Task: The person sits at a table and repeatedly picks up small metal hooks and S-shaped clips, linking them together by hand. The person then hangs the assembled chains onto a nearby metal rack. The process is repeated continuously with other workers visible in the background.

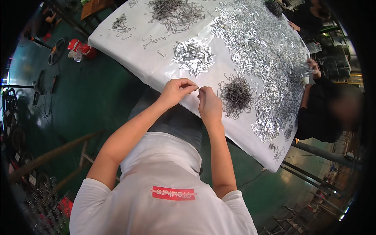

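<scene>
My left hand (179,92) and my right hand (210,103) meet just above the near edge of the white-covered table (147,66). Both are closed in a fingertip pinch. A tiny dark bit shows between them, too small to name. Right beside my right hand sits a tangled heap of dark bent wire pieces (237,96). Beyond my hands lies a pile of shiny, narrow metal pieces (193,57). A broad spread of silver bent metal clips (250,43) covers the table's right side.
More dark wire hooks (172,13) lie at the far side, with a few loose hooks (154,40) nearer. Two people in dark clothes are at the right edge; one person's hand (313,68) reaches over the clips. A red container (81,49) stands on the green floor at left.
</scene>
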`<state>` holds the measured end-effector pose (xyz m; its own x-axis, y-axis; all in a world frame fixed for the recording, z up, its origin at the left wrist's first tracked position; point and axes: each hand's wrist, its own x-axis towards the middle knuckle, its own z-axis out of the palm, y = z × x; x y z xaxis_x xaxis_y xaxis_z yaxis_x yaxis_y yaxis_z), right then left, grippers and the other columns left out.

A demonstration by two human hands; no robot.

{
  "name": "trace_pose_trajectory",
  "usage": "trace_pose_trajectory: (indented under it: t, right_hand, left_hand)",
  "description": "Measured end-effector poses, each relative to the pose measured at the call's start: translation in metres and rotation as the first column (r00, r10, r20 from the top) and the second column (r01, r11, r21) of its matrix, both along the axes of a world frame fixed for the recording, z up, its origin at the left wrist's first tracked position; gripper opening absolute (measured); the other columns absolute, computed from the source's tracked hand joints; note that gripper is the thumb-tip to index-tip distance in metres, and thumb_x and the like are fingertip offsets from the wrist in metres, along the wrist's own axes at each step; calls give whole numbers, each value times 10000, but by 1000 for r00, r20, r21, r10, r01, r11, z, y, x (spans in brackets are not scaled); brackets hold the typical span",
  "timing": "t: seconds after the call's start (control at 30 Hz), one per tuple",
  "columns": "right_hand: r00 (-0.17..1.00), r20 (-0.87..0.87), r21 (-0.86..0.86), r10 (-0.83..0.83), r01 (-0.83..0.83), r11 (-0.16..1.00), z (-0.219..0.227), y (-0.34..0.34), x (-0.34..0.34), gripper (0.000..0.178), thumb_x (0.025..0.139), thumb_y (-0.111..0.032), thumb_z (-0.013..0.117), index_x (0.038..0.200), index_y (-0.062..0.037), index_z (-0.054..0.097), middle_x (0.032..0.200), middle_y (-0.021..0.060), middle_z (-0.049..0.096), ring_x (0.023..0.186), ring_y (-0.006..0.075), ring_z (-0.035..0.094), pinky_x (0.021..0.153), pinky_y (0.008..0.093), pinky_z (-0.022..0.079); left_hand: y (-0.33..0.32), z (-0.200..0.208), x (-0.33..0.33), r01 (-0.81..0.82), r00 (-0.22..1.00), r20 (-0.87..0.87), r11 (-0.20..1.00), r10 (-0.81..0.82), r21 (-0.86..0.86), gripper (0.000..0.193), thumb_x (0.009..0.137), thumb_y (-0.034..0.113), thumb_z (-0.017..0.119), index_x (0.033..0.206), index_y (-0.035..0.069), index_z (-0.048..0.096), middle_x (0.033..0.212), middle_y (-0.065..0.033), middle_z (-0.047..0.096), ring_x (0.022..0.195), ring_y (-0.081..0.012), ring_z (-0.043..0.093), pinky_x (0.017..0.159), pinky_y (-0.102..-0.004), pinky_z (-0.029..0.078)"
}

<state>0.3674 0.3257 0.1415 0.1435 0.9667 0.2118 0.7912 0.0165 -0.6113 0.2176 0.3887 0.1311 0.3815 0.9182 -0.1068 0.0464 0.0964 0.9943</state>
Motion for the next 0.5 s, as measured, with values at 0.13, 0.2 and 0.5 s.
trace_pose_trajectory:
  t: [0.13,0.2,0.5]
  right_hand:
    - [963,230,94,-142,123,988,-18,1,10,148,885,-98,588,1032,-83,598,796,126,666,622,324,640,543,411,493]
    - [923,343,130,-174,137,982,-28,3,13,167,866,-87,602,1033,-88,602,781,108,660,594,295,635,507,394,484]
    - [828,560,165,27,-143,976,-45,16,27,360,708,39,665,1061,-35,646,590,-8,519,445,126,504,378,277,381]
  left_hand:
    - [19,-10,-7,-124,944,-210,865,253,486,125,863,75,628,957,14,680,900,-89,682,806,-226,636,701,-313,500]
    - [36,-21,-20,-157,912,-203,759,358,632,134,863,39,602,979,18,667,931,-104,667,824,-255,637,698,-328,507]
    - [50,-56,-35,-119,858,-208,576,469,809,282,683,-56,586,914,75,679,847,-54,654,779,-237,618,656,-328,516]
